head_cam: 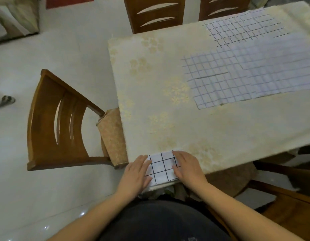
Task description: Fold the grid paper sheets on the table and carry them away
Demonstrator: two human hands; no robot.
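A small folded grid paper point(162, 166) lies at the near corner of the table point(220, 129), which wears a cream flowered cloth. My left hand point(136, 171) presses flat on the paper's left edge with straight fingers. My right hand point(188, 166) presses flat on its right edge. Farther back on the right, a large unfolded grid sheet point(220, 80) lies spread out, overlapped by another sheet point(281, 66), and a third grid sheet point(241, 28) lies behind them.
A wooden chair point(58, 122) stands at the table's left side with a cushioned seat point(112, 136). Two more chairs point(154, 14) stand behind the table, and another chair point(281, 197) is at my right. White tiled floor point(46, 197) spreads to the left.
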